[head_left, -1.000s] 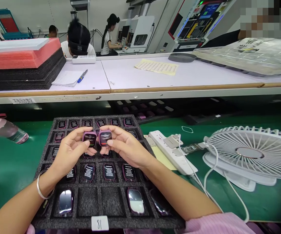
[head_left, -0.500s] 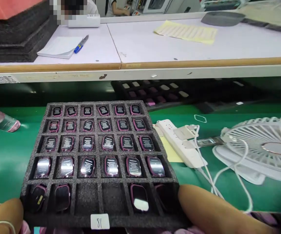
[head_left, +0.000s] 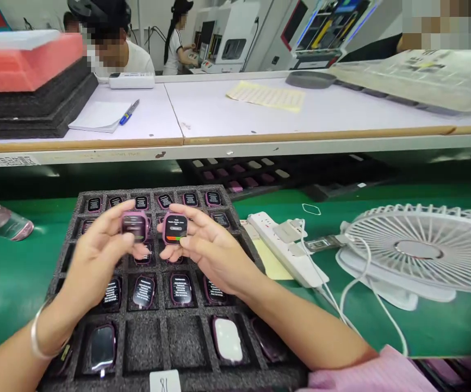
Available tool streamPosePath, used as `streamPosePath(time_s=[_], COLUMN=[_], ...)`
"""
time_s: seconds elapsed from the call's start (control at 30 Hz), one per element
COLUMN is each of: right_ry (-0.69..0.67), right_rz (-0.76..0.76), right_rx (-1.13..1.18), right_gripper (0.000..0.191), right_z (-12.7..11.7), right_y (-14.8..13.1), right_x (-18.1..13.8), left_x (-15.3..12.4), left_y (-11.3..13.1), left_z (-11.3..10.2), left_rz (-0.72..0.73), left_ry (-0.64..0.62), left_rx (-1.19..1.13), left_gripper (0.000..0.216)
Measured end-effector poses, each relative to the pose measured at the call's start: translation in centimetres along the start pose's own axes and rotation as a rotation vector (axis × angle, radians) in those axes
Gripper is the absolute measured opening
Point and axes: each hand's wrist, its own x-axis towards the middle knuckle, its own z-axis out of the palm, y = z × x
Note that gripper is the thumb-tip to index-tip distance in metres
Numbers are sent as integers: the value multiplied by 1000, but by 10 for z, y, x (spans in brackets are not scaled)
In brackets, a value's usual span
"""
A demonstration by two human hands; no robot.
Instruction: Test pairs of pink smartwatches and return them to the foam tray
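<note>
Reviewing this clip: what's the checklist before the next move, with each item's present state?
1. Left grip secure: ok, the left hand has the left watch between thumb and fingers.
2. Right grip secure: ok, the right hand has the right watch likewise.
3. Right watch's screen uncovered: not ok, the thumb overlaps its lower corner.
4. Left watch's screen text: cannot tell, blurred.
5. Power strip apart from foam tray: ok, a yellow sheet shows between them.

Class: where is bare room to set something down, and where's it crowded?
Free: green bench between bottle and foam tray; shelf between pen and yellow sheet; two tray slots between front-row watches. Crowded: tray's right, with power strip, cables and fan.
</note>
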Motion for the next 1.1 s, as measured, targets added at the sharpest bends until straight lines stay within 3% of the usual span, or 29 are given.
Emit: streamPosePath(time_s=[0.13, 0.5, 0.73, 1.1], right_ry=[-12, -22, 5, 7], right_rz=[-17, -84, -39, -15], right_rx=[-42, -106, -104, -107], right_gripper=[56, 49, 34, 33], right_z=[-1, 1, 0, -1], right_y=[5, 7, 10, 10], right_x=[0, 2, 4, 4], left_x=[16, 11, 8, 7], left_y=[-14, -19, -19, -16], left_z=[11, 14, 17, 15], left_rz=[-27, 25, 20, 38], left_ry=[-68, -92, -78, -76], left_rx=[-29, -22, 14, 64], left_gripper=[57, 49, 35, 22])
